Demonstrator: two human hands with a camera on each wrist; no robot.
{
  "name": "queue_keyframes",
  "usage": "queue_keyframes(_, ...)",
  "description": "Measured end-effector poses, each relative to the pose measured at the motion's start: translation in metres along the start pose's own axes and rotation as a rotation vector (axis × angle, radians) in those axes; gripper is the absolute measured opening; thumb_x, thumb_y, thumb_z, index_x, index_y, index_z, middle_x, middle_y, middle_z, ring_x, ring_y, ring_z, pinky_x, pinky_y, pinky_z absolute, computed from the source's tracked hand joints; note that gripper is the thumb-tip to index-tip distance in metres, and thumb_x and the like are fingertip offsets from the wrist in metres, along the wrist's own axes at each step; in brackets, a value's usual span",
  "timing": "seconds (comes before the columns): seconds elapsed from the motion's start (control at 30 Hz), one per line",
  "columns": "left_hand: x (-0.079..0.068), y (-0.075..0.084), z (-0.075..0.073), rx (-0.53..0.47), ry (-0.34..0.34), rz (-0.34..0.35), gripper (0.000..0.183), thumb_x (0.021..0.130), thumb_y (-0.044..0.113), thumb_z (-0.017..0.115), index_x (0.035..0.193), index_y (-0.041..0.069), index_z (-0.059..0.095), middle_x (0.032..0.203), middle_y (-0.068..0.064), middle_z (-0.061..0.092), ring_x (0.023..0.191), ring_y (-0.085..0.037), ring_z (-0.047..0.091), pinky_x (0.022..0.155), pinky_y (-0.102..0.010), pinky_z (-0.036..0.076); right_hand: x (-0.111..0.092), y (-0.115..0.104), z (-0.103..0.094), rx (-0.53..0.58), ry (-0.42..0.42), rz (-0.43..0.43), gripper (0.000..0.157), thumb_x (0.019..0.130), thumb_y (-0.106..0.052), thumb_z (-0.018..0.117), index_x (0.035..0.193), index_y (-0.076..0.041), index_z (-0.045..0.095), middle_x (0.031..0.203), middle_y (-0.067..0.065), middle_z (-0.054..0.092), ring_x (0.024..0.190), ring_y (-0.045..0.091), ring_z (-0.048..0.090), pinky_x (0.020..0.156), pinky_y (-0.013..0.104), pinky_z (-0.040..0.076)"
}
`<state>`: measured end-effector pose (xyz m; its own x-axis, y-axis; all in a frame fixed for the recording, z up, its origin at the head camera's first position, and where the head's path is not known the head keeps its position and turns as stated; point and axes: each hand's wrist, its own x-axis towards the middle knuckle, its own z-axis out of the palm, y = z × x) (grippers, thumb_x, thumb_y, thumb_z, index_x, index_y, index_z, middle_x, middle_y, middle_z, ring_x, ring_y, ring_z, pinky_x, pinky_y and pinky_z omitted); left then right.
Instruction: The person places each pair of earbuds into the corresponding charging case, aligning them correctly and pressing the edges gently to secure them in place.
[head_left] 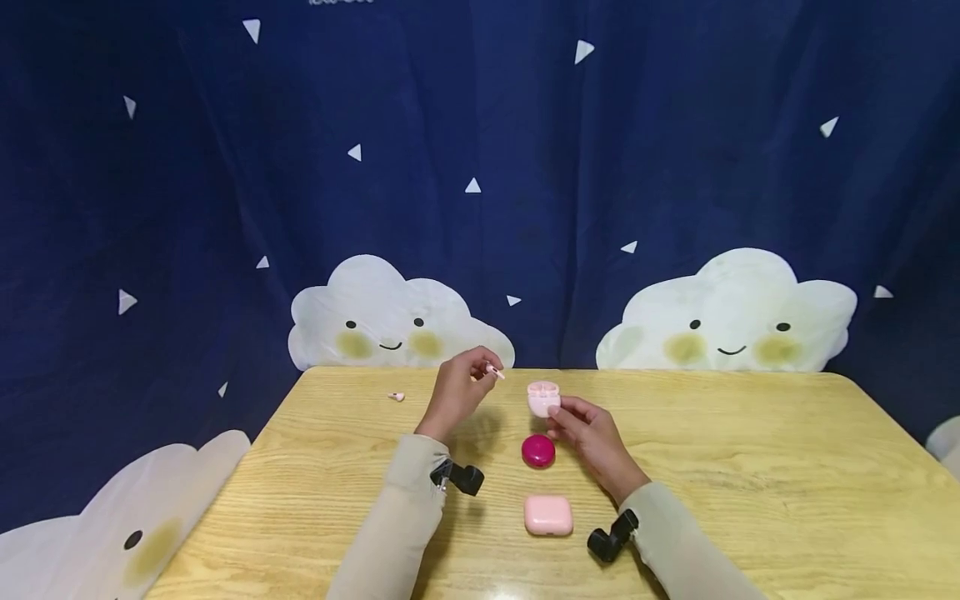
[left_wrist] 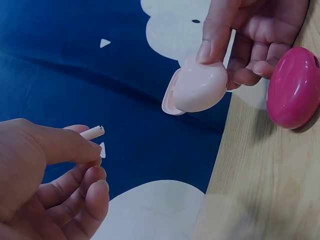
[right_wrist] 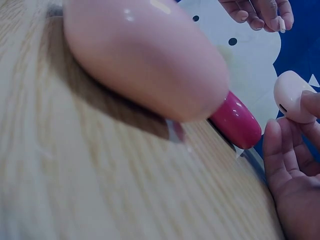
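Between thumb and fingers my left hand point(head_left: 459, 392) pinches a small pale pink earbud point(head_left: 495, 372), its stem poking out past the fingertips in the left wrist view. My right hand point(head_left: 596, 437) grips a pale pink earbud case point(head_left: 543, 400) with its lid up, raised over the table. The earbud is apart from the case, to its left. A second earbud point(head_left: 396, 397) lies on the table left of my left hand. Just below the held case sits a round magenta case point(head_left: 538, 451), closed. Whether anything lies inside the held case is hard to tell.
A closed pink case point(head_left: 548, 515) lies on the wooden table point(head_left: 750, 483) nearer to me, in line with the magenta one. Behind the table's far edge hangs a dark blue curtain point(head_left: 525, 125) with white triangles and smiling clouds.
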<state>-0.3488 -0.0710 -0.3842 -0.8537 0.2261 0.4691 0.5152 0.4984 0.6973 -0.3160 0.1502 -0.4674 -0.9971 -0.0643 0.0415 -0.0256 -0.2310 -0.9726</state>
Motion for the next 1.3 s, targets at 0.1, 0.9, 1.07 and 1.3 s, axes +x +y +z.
queue_keyframes(0.1,-0.0001,0.0019,0.0007,0.001,-0.006,0.006,0.013,0.083,-0.005,0.066,0.091,0.005,0.068,0.073,0.003,0.059,0.070,-0.013,0.056,0.064,-0.026,0.047,-0.0002,0.0001,-0.0003,-0.002,-0.001,-0.009,0.044,0.091,-0.016,0.067,0.123,0.011,0.054,0.097,0.010,0.065,0.090,0.022,0.065,0.081,0.035,0.055)
queue_keyframes(0.9,-0.0021,0.0058,0.0059,-0.019,-0.062,-0.078,0.016,0.083,0.007,0.073,0.097,0.007,0.067,0.079,0.002,0.063,0.075,-0.014,0.058,0.064,-0.025,0.048,-0.0021,0.0002,0.0007,-0.021,0.004,-0.011,0.042,0.092,-0.016,0.066,0.124,0.010,0.055,0.100,0.012,0.064,0.094,0.025,0.065,0.080,0.033,0.056)
queue_keyframes(1.07,-0.0018,0.0063,0.0068,0.003,-0.056,-0.067,0.011,0.086,0.010,0.072,0.096,0.010,0.068,0.080,0.003,0.062,0.076,-0.013,0.059,0.067,-0.026,0.049,-0.0015,0.0008,0.0006,-0.022,-0.001,-0.009,0.042,0.092,-0.015,0.066,0.124,0.010,0.054,0.100,0.012,0.064,0.094,0.026,0.065,0.080,0.033,0.056)
queue_keyframes(1.3,-0.0019,0.0088,0.0065,-0.011,-0.046,-0.034,0.014,0.087,0.006,0.071,0.099,0.011,0.066,0.082,0.002,0.062,0.077,-0.015,0.059,0.066,-0.025,0.050,-0.0007,0.0013,0.0002,-0.016,-0.002,-0.024,0.042,0.092,-0.014,0.066,0.123,0.011,0.054,0.099,0.012,0.064,0.093,0.026,0.065,0.079,0.033,0.056)
